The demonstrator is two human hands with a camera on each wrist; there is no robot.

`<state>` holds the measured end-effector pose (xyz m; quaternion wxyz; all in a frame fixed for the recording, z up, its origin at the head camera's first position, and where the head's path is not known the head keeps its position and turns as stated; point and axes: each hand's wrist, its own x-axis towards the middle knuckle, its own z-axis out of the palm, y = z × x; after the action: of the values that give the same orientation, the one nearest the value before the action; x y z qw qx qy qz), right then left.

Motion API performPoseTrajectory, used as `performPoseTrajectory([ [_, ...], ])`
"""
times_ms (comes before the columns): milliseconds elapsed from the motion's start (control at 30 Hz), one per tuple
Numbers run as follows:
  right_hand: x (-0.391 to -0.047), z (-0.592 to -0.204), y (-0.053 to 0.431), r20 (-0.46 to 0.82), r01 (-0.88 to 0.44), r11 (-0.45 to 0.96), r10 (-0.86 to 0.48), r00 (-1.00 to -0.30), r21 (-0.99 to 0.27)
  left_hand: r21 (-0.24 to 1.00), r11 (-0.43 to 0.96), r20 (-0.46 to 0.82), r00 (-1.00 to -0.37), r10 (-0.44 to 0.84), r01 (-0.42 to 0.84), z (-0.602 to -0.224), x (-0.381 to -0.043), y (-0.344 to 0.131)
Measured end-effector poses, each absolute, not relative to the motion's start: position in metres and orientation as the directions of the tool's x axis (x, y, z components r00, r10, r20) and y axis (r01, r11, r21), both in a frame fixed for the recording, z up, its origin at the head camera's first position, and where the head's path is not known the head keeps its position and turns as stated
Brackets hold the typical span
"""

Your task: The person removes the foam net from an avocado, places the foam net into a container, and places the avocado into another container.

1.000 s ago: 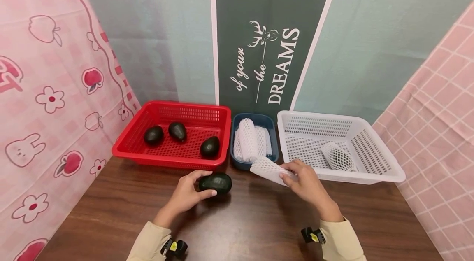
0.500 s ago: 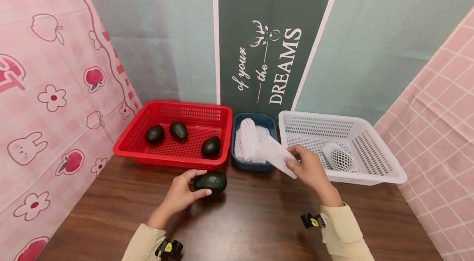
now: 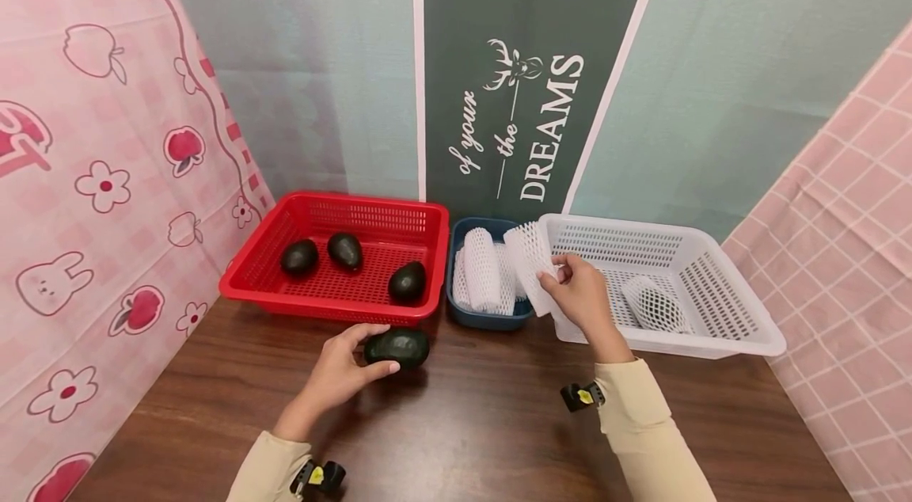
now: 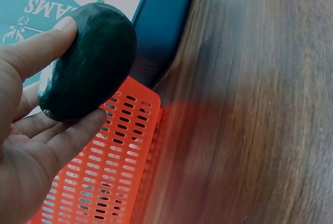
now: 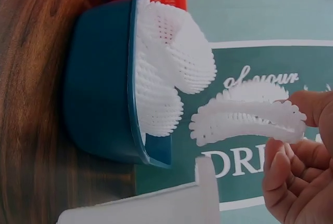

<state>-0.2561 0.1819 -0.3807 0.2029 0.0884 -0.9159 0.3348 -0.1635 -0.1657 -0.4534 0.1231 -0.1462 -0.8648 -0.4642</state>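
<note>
A dark green avocado [image 3: 397,348] is held between the thumb and fingers of my left hand [image 3: 339,367], just in front of the red basket. In the left wrist view the same avocado [image 4: 93,60] lies against the fingertips. My right hand [image 3: 583,292] pinches a white foam net sleeve [image 3: 529,268] over the gap between the blue bin [image 3: 492,320] and the white basket. From the right wrist view, the open end of that foam net sleeve [image 5: 244,120] shows, flattened between thumb and fingers. Several more foam net sleeves [image 3: 480,268] lie in the blue bin.
Three avocados [image 3: 345,251] lie in the red basket [image 3: 335,304] at the left. The white basket [image 3: 705,344] at the right holds a net-wrapped avocado [image 3: 655,306]. Brown wooden table [image 3: 470,423] extends in front, with fabric backdrops behind and at both sides.
My right hand has raised the foam net sleeve from in front of the blue bin, up and back, turning it more upright. My left hand has shifted slightly left with the avocado.
</note>
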Motion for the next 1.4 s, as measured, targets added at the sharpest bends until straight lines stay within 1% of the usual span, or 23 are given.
performPoseTrajectory([
  [133, -0.267, -0.382, 0.177, 0.372, -0.222, 0.767, 0.024, -0.928, -0.602, 0.757, 0.531, 0.366, -0.920, 0.138, 0.381, -0.452, -0.164, -0.169],
  [300, -0.280, -0.386, 0.172, 0.329, -0.165, 0.783, 0.053, -0.943, -0.600, 0.746, 0.533, 0.386, -0.911, 0.143, 0.400, -0.451, -0.165, -0.172],
  [467, -0.288, -0.391, 0.167, 0.287, -0.133, 0.793, 0.055, -0.956, -0.594, 0.743, 0.541, 0.382, -0.913, 0.143, 0.395, -0.451, -0.164, -0.174],
  [667, -0.287, -0.392, 0.164, 0.226, -0.115, 0.824, 0.017, -0.974, -0.556, 0.745, 0.537, 0.381, -0.913, 0.144, 0.396, -0.450, -0.165, -0.176],
  [867, -0.284, -0.389, 0.162, 0.218, -0.120, 0.833, 0.000, -0.976, -0.540, 0.759, 0.532, 0.367, -0.922, 0.126, 0.375, -0.448, -0.167, -0.178],
  [1167, -0.281, -0.387, 0.162, 0.201, -0.118, 0.835, -0.009, -0.980, -0.538, 0.761, 0.528, 0.367, -0.921, 0.128, 0.376, -0.447, -0.168, -0.177],
  [1267, -0.276, -0.383, 0.159, 0.186, -0.139, 0.854, -0.051, -0.981, -0.502, 0.761, 0.529, 0.370, -0.921, 0.124, 0.377, -0.445, -0.167, -0.178],
  [1400, -0.265, -0.372, 0.150, 0.179, -0.224, 0.873, -0.160, -0.971, -0.433, 0.765, 0.520, 0.385, -0.917, 0.106, 0.381, -0.438, -0.164, -0.179],
])
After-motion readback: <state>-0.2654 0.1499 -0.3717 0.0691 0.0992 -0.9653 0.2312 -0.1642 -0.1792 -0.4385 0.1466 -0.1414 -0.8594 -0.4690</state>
